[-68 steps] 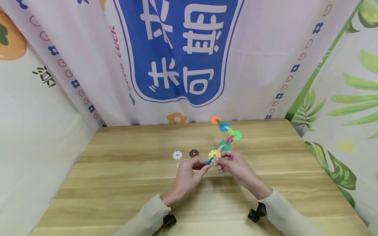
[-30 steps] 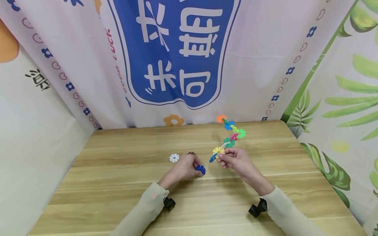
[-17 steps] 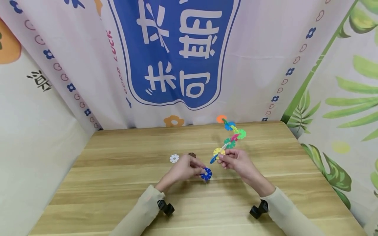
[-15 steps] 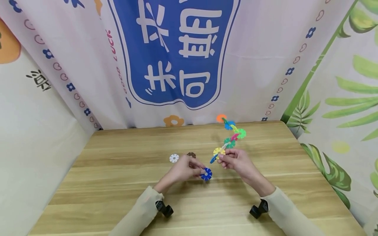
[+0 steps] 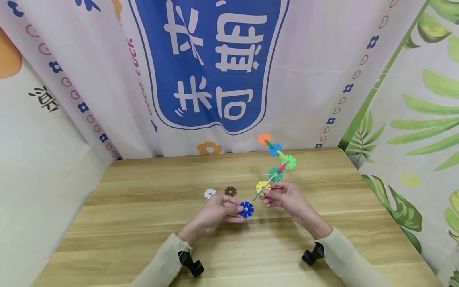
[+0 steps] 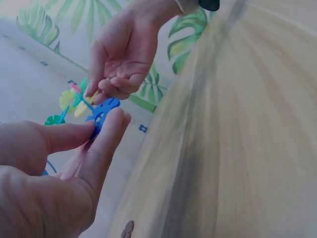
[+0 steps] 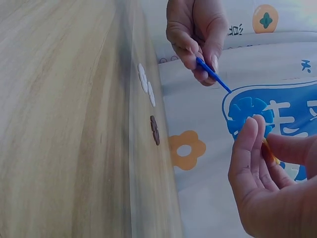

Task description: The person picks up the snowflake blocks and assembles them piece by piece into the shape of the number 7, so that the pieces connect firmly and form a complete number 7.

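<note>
My left hand [image 5: 215, 211] pinches a dark blue notched plastic disc [image 5: 248, 205] between thumb and fingers, its face turned up toward the head camera. To its right, my right hand [image 5: 287, 200] grips a yellow notched disc [image 5: 261, 185], part of a zigzag chain of interlocked discs. At the near end of that chain a lighter blue disc [image 7: 251, 106] is slotted in; from the head it shows edge-on. A small gap separates it from the dark blue disc. The chain runs up and away to an orange disc [image 5: 263, 138] at its far end.
A white disc [image 5: 208, 193] and a brown disc [image 5: 230, 188] lie on the wooden table [image 5: 143, 223] just beyond my left hand. The right wrist view shows two white discs [image 7: 142, 77] there. A printed curtain [image 5: 305, 99] hangs behind the table's far edge.
My left hand has let go of the chain's blue end disc, picked up the dark blue disc from the table and turned it over. My right hand still holds the chain, slightly tilted.
</note>
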Demonstrator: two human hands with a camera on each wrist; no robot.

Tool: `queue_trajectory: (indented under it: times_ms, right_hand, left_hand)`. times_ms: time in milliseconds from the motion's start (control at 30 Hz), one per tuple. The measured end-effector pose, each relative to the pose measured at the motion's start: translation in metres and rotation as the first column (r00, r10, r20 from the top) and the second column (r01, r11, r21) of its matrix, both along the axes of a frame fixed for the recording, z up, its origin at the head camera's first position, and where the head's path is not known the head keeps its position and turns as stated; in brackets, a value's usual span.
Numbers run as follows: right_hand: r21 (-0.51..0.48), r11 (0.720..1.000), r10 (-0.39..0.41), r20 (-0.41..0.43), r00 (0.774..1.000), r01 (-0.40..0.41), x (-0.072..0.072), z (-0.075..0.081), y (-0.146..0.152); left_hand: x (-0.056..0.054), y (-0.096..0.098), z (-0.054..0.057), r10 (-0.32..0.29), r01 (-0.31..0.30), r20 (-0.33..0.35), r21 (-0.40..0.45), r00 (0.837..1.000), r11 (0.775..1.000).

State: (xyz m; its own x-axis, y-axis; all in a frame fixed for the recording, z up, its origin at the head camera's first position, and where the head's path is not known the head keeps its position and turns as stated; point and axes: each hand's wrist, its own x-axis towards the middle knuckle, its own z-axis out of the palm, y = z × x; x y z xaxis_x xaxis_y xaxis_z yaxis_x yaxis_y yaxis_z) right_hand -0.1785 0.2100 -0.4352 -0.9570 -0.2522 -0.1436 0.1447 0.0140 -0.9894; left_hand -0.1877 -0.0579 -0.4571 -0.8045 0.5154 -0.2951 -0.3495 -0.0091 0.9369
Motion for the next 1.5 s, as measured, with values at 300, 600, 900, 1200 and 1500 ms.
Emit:
queue_trajectory:
  times_ms: [300, 600, 900, 1200, 1500]
  right_hand:
    - [-0.021, 1.0, 0.014, 0.023, 1.0, -0.014, -0.002, -0.003, -0.001]
    - [-0.016, 0.998, 0.055, 0.012, 0.998, -0.055, -0.003, -0.004, -0.001]
    - [0.031, 0.997, 0.072, 0.015, 0.997, -0.072, 0.001, -0.012, -0.006]
    - [0.032, 0.996, 0.086, -0.006, 0.996, -0.086, 0.004, -0.011, -0.006]
    - [0.034, 0.99, 0.138, -0.009, 0.99, -0.138, 0.005, -0.009, -0.005]
  left_hand:
    - [0.003, 0.007, 0.001, 0.026, -0.026, 0.003, 0.031, 1.0, 0.999]
    - [0.006, 0.009, 0.004, 0.038, -0.039, 0.013, 0.034, 0.999, 0.999]
    - [0.014, 0.016, -0.001, 0.109, -0.109, -0.006, 0.056, 0.994, 0.993]
    - [0.021, 0.021, -0.001, 0.166, -0.165, -0.048, 0.027, 0.985, 0.986]
    - [0.023, 0.023, 0.002, 0.16, -0.159, -0.073, 0.018, 0.984, 0.987]
